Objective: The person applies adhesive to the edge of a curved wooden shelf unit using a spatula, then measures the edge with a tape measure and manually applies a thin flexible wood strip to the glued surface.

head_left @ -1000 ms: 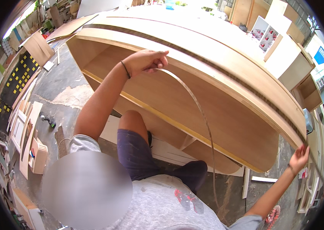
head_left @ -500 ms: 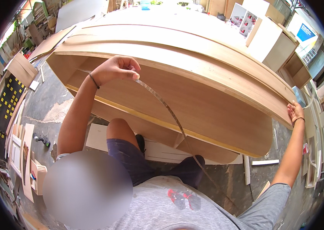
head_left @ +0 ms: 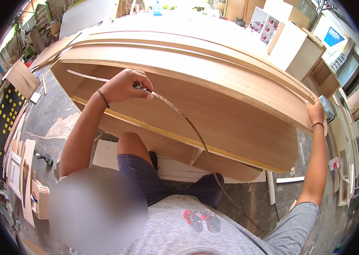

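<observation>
Grey short-sleeved T-shirt is bearing red-and-dark print; dark blue shorts and dark shoe are showing; thin dark bands are circling both wrists.

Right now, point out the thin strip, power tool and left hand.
Thin strip [head_left: 184,116], head view: curved stretch.
Power tool [head_left: 42,156], head view: its body.
Left hand [head_left: 124,86], head view: back of hand.

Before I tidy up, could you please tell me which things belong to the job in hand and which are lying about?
Apparently in the job:
thin strip, held by left hand
wooden cabinet, right hand at its edge

Apparently lying about:
power tool
white slat
black yellow-marked panel
</observation>
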Motion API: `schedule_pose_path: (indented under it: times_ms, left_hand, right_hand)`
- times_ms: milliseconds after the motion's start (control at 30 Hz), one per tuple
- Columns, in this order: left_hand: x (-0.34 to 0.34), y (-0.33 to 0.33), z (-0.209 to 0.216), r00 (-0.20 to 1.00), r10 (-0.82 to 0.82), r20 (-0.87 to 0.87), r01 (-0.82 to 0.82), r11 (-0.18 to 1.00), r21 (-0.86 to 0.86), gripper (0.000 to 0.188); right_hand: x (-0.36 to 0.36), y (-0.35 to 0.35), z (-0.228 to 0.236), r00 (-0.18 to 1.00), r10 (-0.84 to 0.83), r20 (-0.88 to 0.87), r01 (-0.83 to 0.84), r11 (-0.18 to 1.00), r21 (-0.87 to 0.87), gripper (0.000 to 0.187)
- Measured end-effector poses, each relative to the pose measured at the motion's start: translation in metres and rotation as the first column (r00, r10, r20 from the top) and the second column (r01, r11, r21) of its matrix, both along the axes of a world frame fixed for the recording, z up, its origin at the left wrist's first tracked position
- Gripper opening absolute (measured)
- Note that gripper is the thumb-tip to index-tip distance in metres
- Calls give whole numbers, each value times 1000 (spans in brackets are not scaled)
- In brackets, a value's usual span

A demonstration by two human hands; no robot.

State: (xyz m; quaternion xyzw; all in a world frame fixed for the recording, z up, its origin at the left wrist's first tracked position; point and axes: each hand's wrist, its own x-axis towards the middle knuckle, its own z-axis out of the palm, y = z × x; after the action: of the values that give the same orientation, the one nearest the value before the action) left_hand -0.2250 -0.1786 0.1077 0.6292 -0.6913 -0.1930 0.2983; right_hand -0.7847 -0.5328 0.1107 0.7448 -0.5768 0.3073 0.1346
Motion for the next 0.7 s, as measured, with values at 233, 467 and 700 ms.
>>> schedule_pose_path:
  times_ms: [233,467,700]
  left_hand:
    - [-6,14,2,982,9,187,17,991,-133,14]
    - [-7,20,-6,902,67,427,51,965,-258,8]
    - [-5,30,-16,851,157,501,28,939,-343,8]
  right_hand:
    - [57,12,7,989,136,-65,-128,986,107,51]
    - [89,31,6,968,239,-74,-219,953,211,49]
    - [99,30,8,960,266,-87,-243,946,213,49]
